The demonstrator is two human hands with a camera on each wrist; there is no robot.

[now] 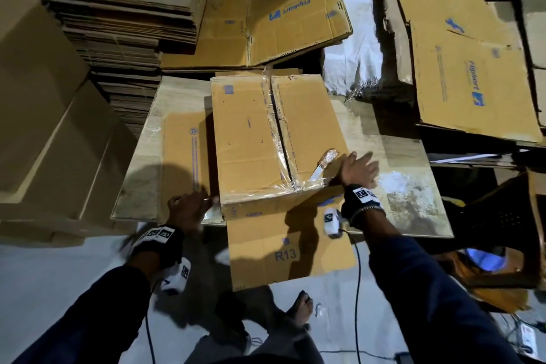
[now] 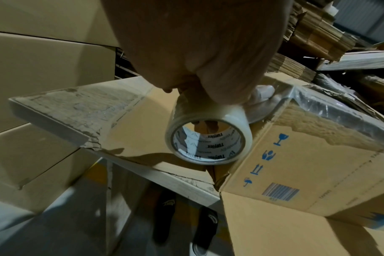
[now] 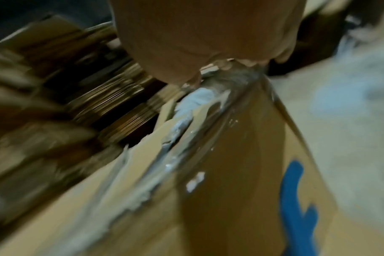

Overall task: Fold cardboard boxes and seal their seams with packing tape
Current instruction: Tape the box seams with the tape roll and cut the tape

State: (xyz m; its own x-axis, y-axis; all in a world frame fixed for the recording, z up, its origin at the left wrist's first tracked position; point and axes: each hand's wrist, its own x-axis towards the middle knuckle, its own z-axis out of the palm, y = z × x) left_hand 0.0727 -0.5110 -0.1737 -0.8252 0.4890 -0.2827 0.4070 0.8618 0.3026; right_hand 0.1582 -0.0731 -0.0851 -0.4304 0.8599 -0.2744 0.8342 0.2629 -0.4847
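Note:
A brown cardboard box (image 1: 251,139) stands on the table, clear tape running along its middle seam (image 1: 279,127) and over the near top edge. My left hand (image 1: 189,207) is at the box's near left corner and grips a clear packing tape roll (image 2: 206,136), with fingers through its core; tape stretches from the roll to the box (image 2: 296,164). At the near right corner my right hand (image 1: 359,170) presses with straight, spread fingers on the taped edge (image 3: 230,83). A knife (image 1: 323,162) lies on the box top just left of that hand. An open flap marked R13 (image 1: 286,251) hangs down in front.
Flat cardboard stacks (image 1: 118,23) rise at the back left, beside a big plain box (image 1: 44,112). Flattened printed cartons lie behind (image 1: 280,18) and at the right (image 1: 461,62). The worn table (image 1: 413,186) shows bare at the right. Cables and a foot (image 1: 304,304) are below.

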